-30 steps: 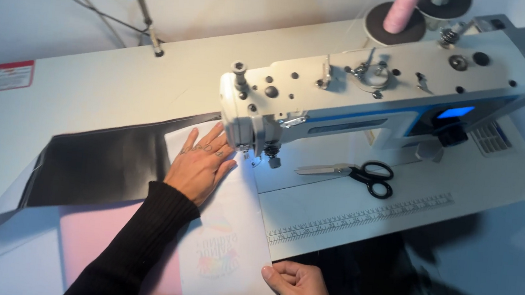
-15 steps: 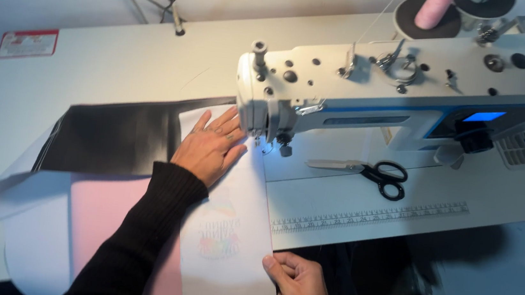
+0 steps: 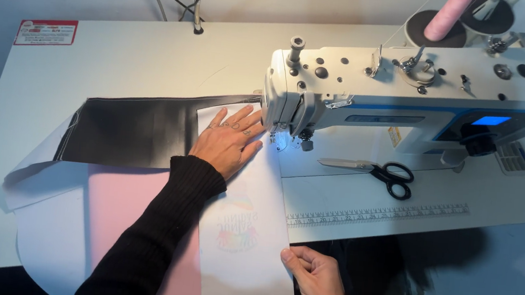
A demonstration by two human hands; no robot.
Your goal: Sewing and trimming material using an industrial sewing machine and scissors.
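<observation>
White fabric strip (image 3: 243, 229) lies under left hand (image 3: 230, 141), right hand (image 3: 316, 281) pinching.

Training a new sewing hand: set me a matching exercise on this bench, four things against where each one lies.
Things:
1. left hand
2. right hand
3. scissors
4. pink thread spool

Places:
A. on top of the sewing machine
B. at the near edge of the white strip
C. flat on the strip beside the needle
D. on the machine bed under the arm

Pairs: 1-C, 2-B, 3-D, 4-A
</observation>
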